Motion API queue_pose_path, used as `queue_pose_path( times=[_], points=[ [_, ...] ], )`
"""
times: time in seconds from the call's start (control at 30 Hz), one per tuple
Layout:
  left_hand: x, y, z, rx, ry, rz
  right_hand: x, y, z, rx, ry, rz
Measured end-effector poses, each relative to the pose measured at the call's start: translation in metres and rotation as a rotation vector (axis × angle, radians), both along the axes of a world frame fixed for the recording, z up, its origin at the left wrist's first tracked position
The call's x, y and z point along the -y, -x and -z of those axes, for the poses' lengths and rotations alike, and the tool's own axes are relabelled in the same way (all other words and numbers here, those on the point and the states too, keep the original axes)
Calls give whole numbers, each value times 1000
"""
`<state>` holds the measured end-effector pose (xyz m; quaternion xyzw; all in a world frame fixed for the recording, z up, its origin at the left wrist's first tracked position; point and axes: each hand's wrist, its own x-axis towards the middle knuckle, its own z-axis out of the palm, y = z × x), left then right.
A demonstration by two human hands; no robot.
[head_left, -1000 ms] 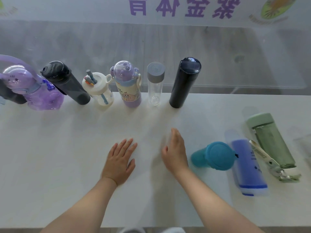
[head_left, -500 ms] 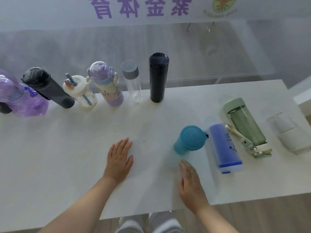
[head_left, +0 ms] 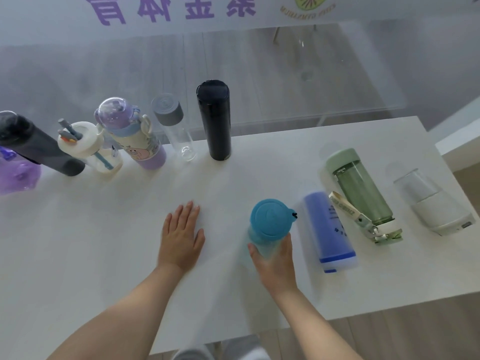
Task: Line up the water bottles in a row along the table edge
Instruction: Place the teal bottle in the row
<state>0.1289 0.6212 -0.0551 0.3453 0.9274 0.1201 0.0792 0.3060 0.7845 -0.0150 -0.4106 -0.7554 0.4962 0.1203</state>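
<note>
Purple bottle (head_left: 15, 175) cut off at left edge.

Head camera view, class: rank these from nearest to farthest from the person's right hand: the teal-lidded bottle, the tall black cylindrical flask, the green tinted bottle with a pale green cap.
1. Teal-lidded bottle: in the grasp of the right hand.
2. Green tinted bottle with a pale green cap: lying to the right.
3. Tall black cylindrical flask: upright in the row at the far edge.

White counter (head_left: 259, 178), bottles along its far edge and at my right.

I see a black flask (head_left: 214, 120), clear bottle (head_left: 174, 128), cartoon bottle (head_left: 135, 136), straw cup (head_left: 88, 149), dark bottle (head_left: 36, 146) and purple jug (head_left: 15, 175) standing in line; a teal bottle (head_left: 270, 224), blue bottle (head_left: 328, 229), green bottle (head_left: 359, 188) and white carafe (head_left: 433, 201) sit apart.
</note>
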Motion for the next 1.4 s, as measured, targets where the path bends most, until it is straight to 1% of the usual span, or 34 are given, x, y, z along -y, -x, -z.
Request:
queue_pose_path(
  times=[0.2, 0.37, 0.6, 0.9, 1.07, 1.4],
  points=[
    [0, 1, -1, -7, 22, -5, -4, 12, -1, -104, 41, 50],
    [0, 1, -2, 9, 31, -11, -8, 12, 1, -110, 46, 59],
    [0, 3, -3, 39, 28, -16, -33, 32, 7, -81, 44, 20],
    [0, 6, -3, 58, 33, -9, -86, 99, 2, -114, 13, 37],
    [0, 6, -1, 66, 20, -2, -112, 146, 2, -94, -34, 19],
    [0, 6, -2, 72, 15, 1, -137, 208, -1, -69, -64, -15]
  ],
)
